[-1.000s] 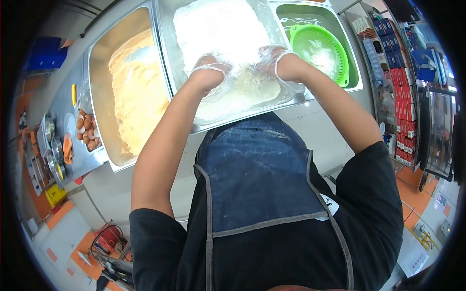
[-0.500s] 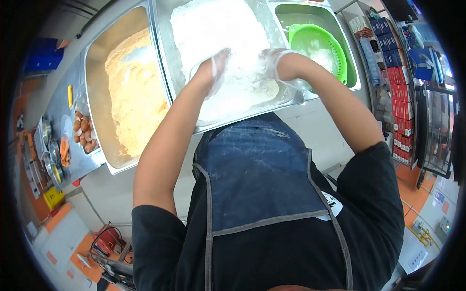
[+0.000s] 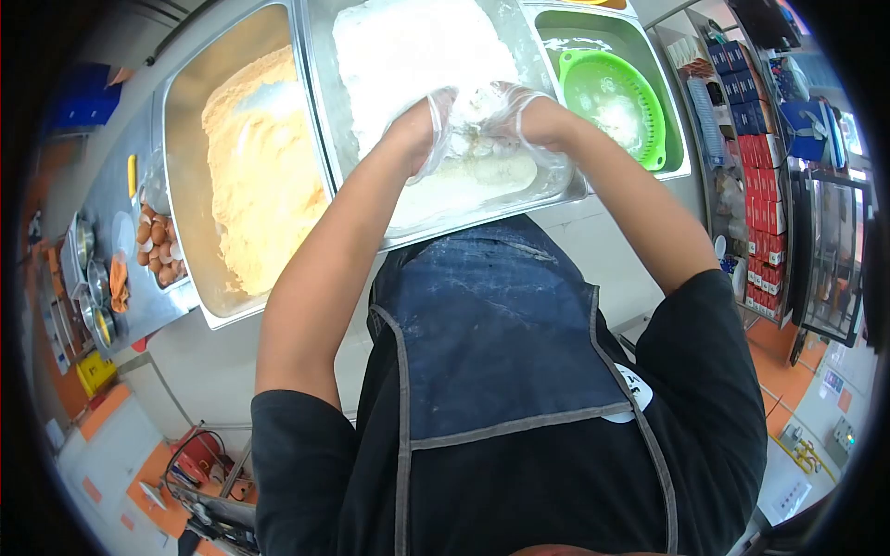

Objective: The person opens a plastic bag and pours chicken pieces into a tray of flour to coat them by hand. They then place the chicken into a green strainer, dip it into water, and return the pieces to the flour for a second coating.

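Observation:
A deep metal tray (image 3: 482,221) in front of me holds a heap of white flour (image 3: 417,46). My left hand (image 3: 432,128) and my right hand (image 3: 524,116), both in clear plastic gloves, are cupped toward each other over its near half. Between them sits a lumpy, flour-coated clump (image 3: 479,113); what lies under the coating cannot be made out. Fingers of both hands curl around it and are partly hidden by flour and glare. Smoother flour lies below the hands.
Left of the flour stands another metal tray (image 3: 218,313) with an orange-yellow powder (image 3: 269,176). At right, a green basket (image 3: 656,153) sits in a metal pan (image 3: 681,165). Brown eggshells (image 3: 159,246) are on the left counter; shelves with red boxes (image 3: 768,199) stand right.
Both hands have moved closer together, the left to the right and the right slightly left. A floury clump now shows gathered between them. The flour below looks flatter.

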Demonstrator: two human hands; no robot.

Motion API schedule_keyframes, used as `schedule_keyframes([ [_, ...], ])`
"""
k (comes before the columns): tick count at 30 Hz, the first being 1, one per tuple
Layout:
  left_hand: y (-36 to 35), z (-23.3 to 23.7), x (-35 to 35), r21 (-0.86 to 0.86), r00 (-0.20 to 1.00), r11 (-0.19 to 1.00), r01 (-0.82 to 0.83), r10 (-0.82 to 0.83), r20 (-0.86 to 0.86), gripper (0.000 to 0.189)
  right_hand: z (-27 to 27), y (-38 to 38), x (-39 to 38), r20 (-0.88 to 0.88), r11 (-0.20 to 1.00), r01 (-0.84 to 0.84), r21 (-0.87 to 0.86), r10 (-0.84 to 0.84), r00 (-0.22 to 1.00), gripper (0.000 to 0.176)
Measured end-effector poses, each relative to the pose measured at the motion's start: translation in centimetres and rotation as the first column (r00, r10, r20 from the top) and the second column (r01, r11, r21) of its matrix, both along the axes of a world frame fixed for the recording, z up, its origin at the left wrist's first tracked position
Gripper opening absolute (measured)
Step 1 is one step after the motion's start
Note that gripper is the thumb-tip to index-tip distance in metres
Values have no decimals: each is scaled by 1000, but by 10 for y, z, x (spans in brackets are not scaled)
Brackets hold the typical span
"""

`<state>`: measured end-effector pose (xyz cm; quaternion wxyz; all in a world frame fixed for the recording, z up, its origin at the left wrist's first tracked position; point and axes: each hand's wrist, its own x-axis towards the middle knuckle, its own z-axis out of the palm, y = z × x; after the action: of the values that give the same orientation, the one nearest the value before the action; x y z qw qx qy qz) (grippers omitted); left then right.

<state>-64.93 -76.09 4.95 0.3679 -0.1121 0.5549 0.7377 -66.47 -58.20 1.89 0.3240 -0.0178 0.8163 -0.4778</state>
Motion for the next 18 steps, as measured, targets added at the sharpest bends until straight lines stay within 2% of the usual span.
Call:
schedule_keyframes([
  [2, 2, 2, -3, 11, 999, 1000, 4, -4, -45, 54, 18, 5, 5, -55, 988, 121, -98, -127, 990, 51],
  [3, 4, 5, -4, 22, 996, 1000, 12, -10, -89, 56, 29, 5, 5, -59, 988, 120, -97, -126, 990, 51],
  [6, 9, 18, -3, -18, 995, 998, 53, -55, -79, 59, 47, 12, 6, -10, 992, 83, -98, -84, 996, 49],
  [8, 11, 24, 0, -2, 993, 998, 58, -58, -102, 62, 48, 19, 1, -233, 986, -124, 111, 147, 961, 51],
  [9, 12, 25, 2, 16, 991, 998, 57, -55, -122, 64, 58, 17, 5, -233, 987, -120, 110, 143, 962, 51],
  [11, 11, 12, -6, 30, 992, 997, 65, -62, -108, 67, 80, 15, 14, -92, 996, -65, 58, 70, 993, 51],
  [13, 8, -1, -11, 45, 993, 996, 75, -70, -95, 70, 76, 20, 14, -77, 997, -71, 17, 72, 994, 50],
  [16, 5, -3, -11, -22, 999, 1000, 20, -22, -50, 69, 64, 27, 10, -25, 994, -67, -85, 65, 998, 48],
  [18, 4, -17, -10, -147, 999, 989, 3, -10, -46, 61, 43, 29, 0, 16, 988, -55, -144, 58, 998, 47],
])
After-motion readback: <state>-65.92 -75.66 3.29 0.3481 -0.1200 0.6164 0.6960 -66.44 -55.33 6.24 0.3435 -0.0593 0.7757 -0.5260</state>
